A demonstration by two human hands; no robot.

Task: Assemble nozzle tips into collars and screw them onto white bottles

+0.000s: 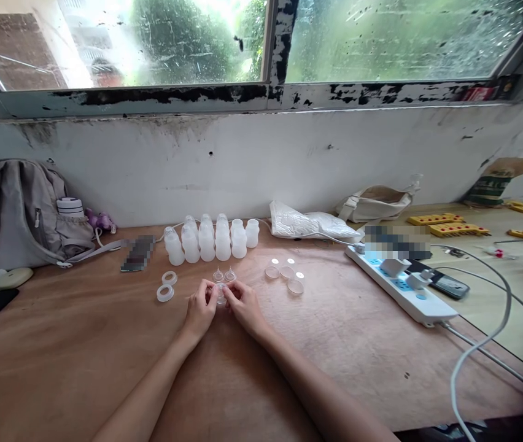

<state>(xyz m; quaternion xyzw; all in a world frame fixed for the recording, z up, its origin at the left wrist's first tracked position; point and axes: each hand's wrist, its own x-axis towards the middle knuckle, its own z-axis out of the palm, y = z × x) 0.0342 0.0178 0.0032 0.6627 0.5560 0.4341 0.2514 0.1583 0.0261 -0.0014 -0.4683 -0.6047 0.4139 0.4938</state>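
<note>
My left hand [201, 308] and my right hand [243, 304] meet at the middle of the wooden table [81, 344], fingers pinched together on a small clear nipple-shaped part [220, 293] held between them. Two more clear nipples [223, 275] stand just beyond my fingers. Behind them is a cluster of several white plastic bottles [210, 240]. Two white screw rings [166, 286] lie to the left of my left hand. Several clear round caps [285, 275] lie to the right of my right hand.
A grey backpack [13, 215] with a bottle in its pocket leans at the far left. A white power strip [402, 283] with plugs and cables runs along the right. White bags [312, 224] lie by the wall. Yellow parts [445, 224] sit at far right.
</note>
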